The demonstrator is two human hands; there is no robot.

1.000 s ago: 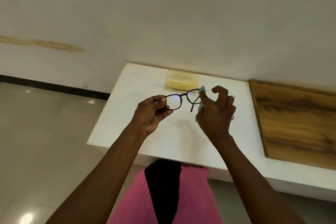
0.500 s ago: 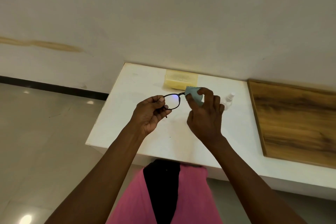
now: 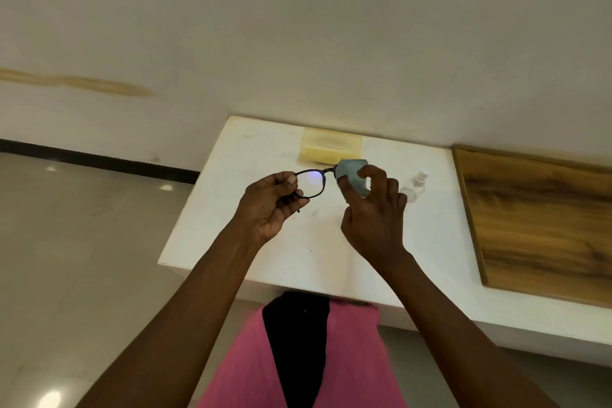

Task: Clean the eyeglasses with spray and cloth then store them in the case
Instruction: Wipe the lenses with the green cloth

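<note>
Eyeglasses (image 3: pixel 313 184), dark frame, are being held in the air above the white worktop (image 3: pixel 231 225), between both hands. Left hand (image 3: pixel 270 205) is pinching the frame's left end, thumb and fingers curled round it; the left lens is showing clear with a small bluish glint. Right hand (image 3: pixel 372 212) is gripping a light blue cloth (image 3: pixel 352 172), folded over the right lens so thumb and index finger are squeezing the lens through the fabric; that lens and its rim are hidden by the cloth. Yellowish translucent case (image 3: pixel 329 150) is lying on the worktop behind the glasses, against the wall, lid down as far as can be told. Small clear spray bottle (image 3: pixel 414 185) with a white top is sitting on the worktop just right of the right hand, partly hidden behind its fingers; upright or lying down, cannot tell. Wood-grain panel (image 3: pixel 536 219) is lying on the worktop's right side. Pink and black garment (image 3: pixel 298 358) is showing at the bottom edge, below the worktop's near edge.
</note>
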